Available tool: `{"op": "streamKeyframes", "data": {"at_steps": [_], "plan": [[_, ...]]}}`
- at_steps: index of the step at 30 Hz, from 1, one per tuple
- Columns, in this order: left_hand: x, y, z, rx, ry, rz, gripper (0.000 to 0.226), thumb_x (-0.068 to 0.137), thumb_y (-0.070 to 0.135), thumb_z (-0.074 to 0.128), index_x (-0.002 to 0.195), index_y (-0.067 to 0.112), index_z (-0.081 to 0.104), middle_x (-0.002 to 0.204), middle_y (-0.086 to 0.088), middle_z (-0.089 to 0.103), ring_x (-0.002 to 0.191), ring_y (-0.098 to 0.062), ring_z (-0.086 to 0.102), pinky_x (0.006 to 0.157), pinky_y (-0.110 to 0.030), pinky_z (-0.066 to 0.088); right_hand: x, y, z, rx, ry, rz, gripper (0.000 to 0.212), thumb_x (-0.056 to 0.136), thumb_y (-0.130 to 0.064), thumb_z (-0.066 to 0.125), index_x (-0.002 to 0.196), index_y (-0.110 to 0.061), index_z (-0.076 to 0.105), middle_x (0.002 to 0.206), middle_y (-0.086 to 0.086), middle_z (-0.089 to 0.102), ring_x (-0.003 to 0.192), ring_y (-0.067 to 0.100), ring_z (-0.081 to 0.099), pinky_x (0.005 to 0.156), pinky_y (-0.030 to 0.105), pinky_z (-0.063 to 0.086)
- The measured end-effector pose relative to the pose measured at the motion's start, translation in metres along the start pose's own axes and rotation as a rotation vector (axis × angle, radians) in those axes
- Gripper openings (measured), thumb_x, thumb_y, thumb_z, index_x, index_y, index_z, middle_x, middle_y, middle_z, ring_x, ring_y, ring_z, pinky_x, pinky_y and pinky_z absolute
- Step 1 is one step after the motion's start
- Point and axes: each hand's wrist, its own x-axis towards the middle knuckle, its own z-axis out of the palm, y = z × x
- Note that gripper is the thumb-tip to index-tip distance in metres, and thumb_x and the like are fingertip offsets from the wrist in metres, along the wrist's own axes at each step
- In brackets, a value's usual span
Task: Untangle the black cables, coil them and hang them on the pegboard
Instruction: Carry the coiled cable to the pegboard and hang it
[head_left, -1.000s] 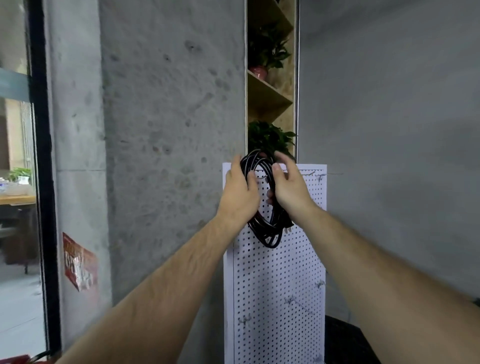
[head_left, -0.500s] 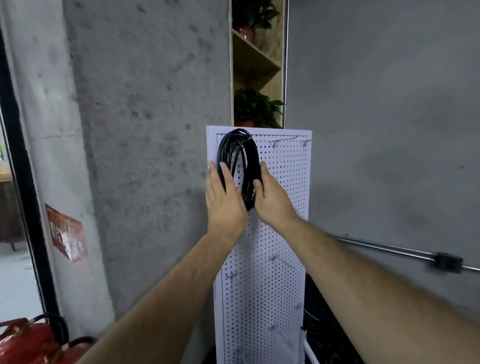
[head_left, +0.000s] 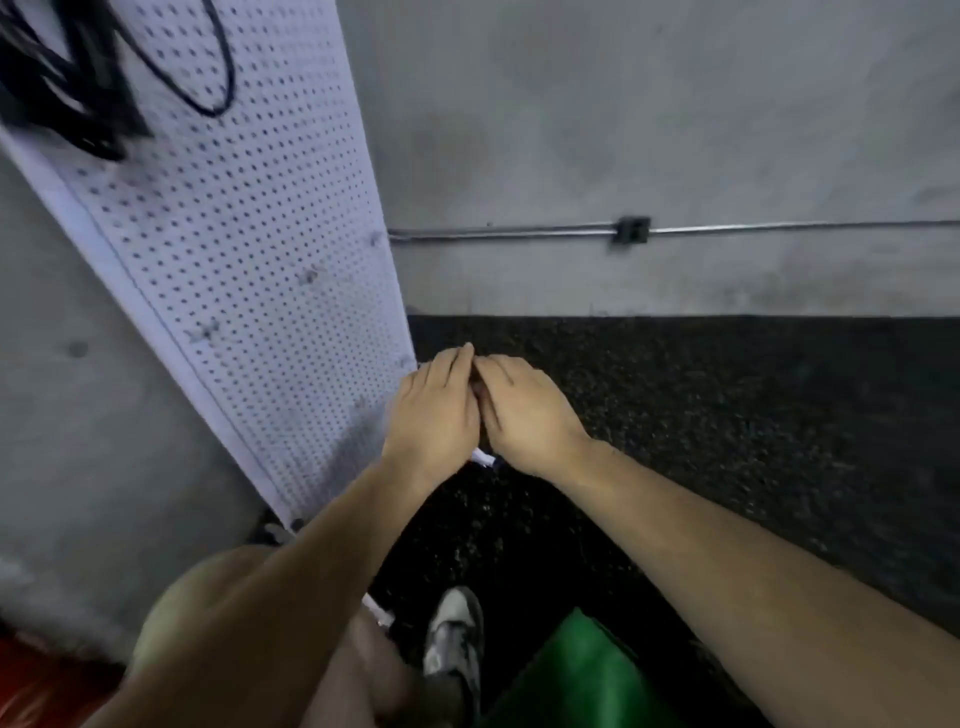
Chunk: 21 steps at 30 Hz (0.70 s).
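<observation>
The black cable coil (head_left: 67, 104) hangs blurred at the top left of the white pegboard (head_left: 249, 249), with one loose loop drooping to its right. No hand touches it. My left hand (head_left: 434, 410) and my right hand (head_left: 524, 415) are low and side by side in front of the pegboard's lower right edge. Their fingertips meet, the fingers are relaxed, and I see nothing held in either. A small white piece (head_left: 483, 458) shows just below them.
Bare metal hooks (head_left: 310, 274) stick out of the pegboard's lower half. A metal conduit (head_left: 519, 232) runs along the grey concrete wall. Below lie dark speckled floor (head_left: 727, 415), my shoe (head_left: 452, 634), a green object (head_left: 587, 670) and something red (head_left: 31, 686).
Both hands have left the coil, which stays hanging on the pegboard, and dropped down together. My view has tipped sharply downward toward the floor.
</observation>
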Motion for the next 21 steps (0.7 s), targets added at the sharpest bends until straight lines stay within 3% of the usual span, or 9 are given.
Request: {"op": "streamKeyframes", "data": {"at_steps": [3, 8, 12, 16, 21], "plan": [[-0.033, 0.068, 0.089, -0.130, -0.412, 0.085, 0.061, 0.104, 0.029, 0.042, 0.158, 0.004, 0.027, 0.148, -0.014, 0.049, 0.130, -0.031, 0.052, 0.106, -0.042, 0.040, -0.097, 0.082, 0.018, 0.001, -0.215, 0.217, 0.049, 0.099, -0.027, 0.044, 0.143, -0.005, 0.050, 0.135, 0.016, 0.057, 0.121, 0.036, 0.055, 0.100, 0.049, 0.047], [-0.081, 0.150, 0.182, -0.315, -0.748, 0.103, 0.061, 0.108, 0.035, 0.040, 0.161, 0.011, 0.021, 0.156, -0.010, 0.039, 0.137, -0.031, 0.044, 0.111, -0.043, 0.037, -0.224, 0.164, 0.032, 0.037, -0.322, 0.512, 0.042, 0.105, -0.014, 0.045, 0.147, -0.012, 0.048, 0.141, 0.011, 0.054, 0.127, 0.033, 0.052, 0.105, 0.041, 0.042], [-0.113, 0.188, 0.246, -0.386, -1.029, 0.049, 0.059, 0.108, 0.036, 0.041, 0.159, 0.011, 0.026, 0.161, -0.009, 0.031, 0.140, -0.032, 0.041, 0.114, -0.041, 0.037, -0.300, 0.201, 0.049, 0.044, -0.366, 0.849, 0.042, 0.109, -0.023, 0.036, 0.150, -0.018, 0.043, 0.145, 0.008, 0.051, 0.130, 0.031, 0.049, 0.102, 0.041, 0.046], [-0.130, 0.202, 0.306, -0.278, -1.327, -0.037, 0.056, 0.106, 0.036, 0.045, 0.153, 0.009, 0.034, 0.163, -0.010, 0.023, 0.141, -0.033, 0.041, 0.116, -0.043, 0.038, -0.347, 0.222, 0.087, 0.077, -0.473, 1.066, 0.042, 0.109, -0.030, 0.033, 0.148, -0.019, 0.042, 0.143, 0.007, 0.050, 0.128, 0.031, 0.050, 0.101, 0.046, 0.047], [-0.137, 0.199, 0.373, -0.112, -1.549, -0.153, 0.056, 0.097, 0.033, 0.056, 0.144, 0.006, 0.047, 0.146, -0.018, 0.048, 0.118, -0.033, 0.059, 0.101, -0.042, 0.052, -0.369, 0.237, 0.144, 0.191, -0.605, 1.295, 0.034, 0.106, -0.027, 0.040, 0.132, -0.007, 0.046, 0.133, 0.016, 0.049, 0.124, 0.036, 0.049, 0.102, 0.047, 0.045]]}}
